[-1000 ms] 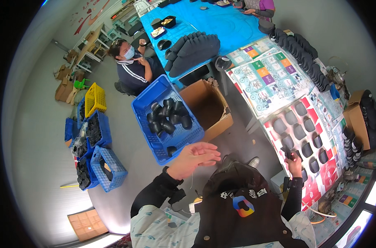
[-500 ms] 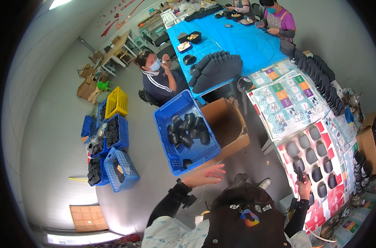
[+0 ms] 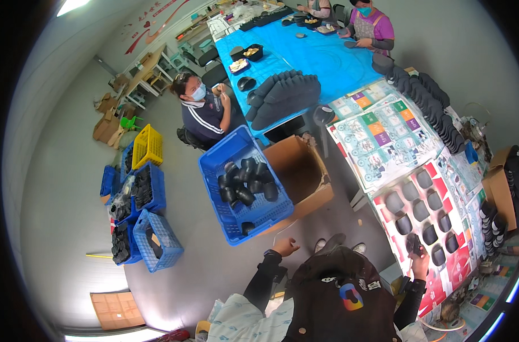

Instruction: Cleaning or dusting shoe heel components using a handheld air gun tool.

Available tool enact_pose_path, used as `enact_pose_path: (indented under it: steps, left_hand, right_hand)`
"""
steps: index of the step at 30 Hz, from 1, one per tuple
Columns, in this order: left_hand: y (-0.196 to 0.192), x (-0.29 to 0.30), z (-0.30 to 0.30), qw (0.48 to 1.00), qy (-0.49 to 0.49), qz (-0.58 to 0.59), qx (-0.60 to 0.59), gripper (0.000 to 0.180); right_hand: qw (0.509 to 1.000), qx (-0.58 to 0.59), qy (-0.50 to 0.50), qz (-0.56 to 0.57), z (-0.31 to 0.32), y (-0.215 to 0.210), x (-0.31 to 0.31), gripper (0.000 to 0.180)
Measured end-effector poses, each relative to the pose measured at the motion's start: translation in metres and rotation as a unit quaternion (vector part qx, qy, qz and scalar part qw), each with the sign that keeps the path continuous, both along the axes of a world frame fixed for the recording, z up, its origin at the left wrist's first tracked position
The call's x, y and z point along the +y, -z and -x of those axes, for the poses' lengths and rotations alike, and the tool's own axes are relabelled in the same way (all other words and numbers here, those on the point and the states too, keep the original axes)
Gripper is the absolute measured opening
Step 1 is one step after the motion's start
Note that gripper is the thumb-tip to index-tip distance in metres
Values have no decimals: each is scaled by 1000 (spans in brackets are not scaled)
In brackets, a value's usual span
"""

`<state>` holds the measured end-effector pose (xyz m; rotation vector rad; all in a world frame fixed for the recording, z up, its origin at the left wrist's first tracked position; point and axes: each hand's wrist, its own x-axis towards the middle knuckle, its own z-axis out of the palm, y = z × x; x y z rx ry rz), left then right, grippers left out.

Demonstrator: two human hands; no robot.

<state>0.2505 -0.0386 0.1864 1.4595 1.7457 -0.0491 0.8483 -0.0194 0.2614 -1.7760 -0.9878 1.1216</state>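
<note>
Dark gun-shaped tool [image 3: 413,244], one: in the right hand [image 3: 421,266], fingers wrapped closely round it, over the red-and-white sheet [image 3: 457,276] at the person's right.

Dark rounded pads [image 3: 420,211], ten visible: laid apart in slanting rows on that sheet; whether the tool hides another cannot be told.

Left hand [image 3: 285,247], one: in the air near the crate's near corner, fingers loosely bent, with no object visible in them.

Blue plastic crate [image 3: 214,155], one: ahead of the left hand, containing roughly a dozen glossy black rounded pieces [image 3: 245,196] heaped together, exact count obscured by overlap, plus one [image 3: 247,228] lying separately at the near end.

Open cardboard box [image 3: 312,204], one: just beside the crate, on its right.

Blue-covered table [image 3: 351,71], one: beyond, bearing a long stack of black curved pieces [image 3: 296,94].

Co-workers, three: one seated [image 3: 205,111] on the table's left, two at its far right.

Yellow crate [image 3: 149,145], one: far left, among blue crates.
</note>
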Motion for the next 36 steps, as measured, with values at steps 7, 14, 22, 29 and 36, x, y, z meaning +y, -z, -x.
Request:
enact_pose_path:
  steps: [7,14,22,29,36]
  left_hand:
    - [29,8,-1,999,12,1,-49,58]
    - [14,34,-9,997,17,-14,-72,55]
    - [5,38,-11,996,20,-44,-71,53]
    - [5,35,-15,997,25,-19,-66,55]
    - [51,22,-9,997,43,4,-58,56]
  right_hand:
    - [994,-108,-23,18,-1,-11,-14,16]
    - [991,-130,-9,-3,-2,1,-14,18]
    - [996,-88,12,-7,-1,7,-6,21]
    - [995,-93,-12,-30,-4,14,0,24]
    - [997,-65,-20,43,-7,-5,1,54]
